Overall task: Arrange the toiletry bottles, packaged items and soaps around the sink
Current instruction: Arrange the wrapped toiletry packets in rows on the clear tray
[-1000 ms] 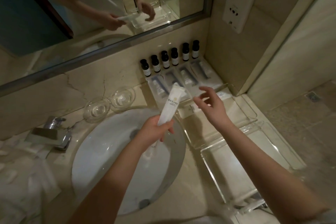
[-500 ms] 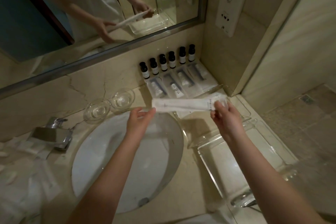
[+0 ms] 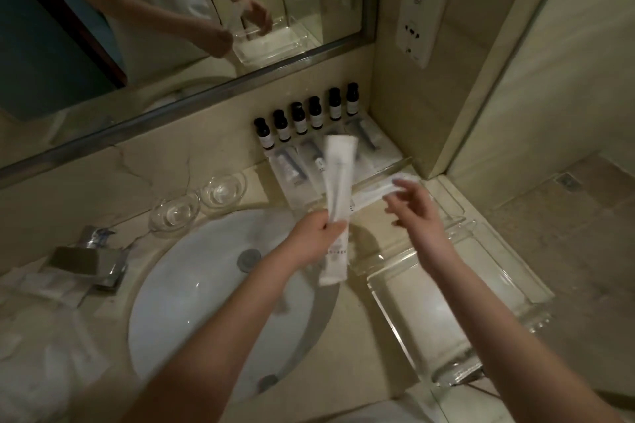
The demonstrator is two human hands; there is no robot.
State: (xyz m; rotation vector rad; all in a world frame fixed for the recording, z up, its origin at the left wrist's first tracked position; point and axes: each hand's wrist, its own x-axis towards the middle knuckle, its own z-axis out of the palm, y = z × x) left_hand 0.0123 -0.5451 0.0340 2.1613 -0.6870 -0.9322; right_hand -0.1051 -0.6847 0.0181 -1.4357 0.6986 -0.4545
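Observation:
My left hand grips a long white packet near its lower part and holds it upright over the sink's right rim. My right hand hovers with relaxed, spread fingers, its fingertips at a second white packet that lies flat on the counter. Several small dark bottles stand in a row against the back wall. Flat clear-wrapped items lie side by side in front of them, partly hidden by the upright packet.
Two small glass dishes sit behind the basin. A chrome faucet is at the left, with white cloth below it. A clear acrylic tray lies on the counter at the right. A mirror hangs above.
Half a second ago both hands held a packet level between them. Now my left hand holds a packet upright alone, and my right hand has let go and opened over a packet lying flat.

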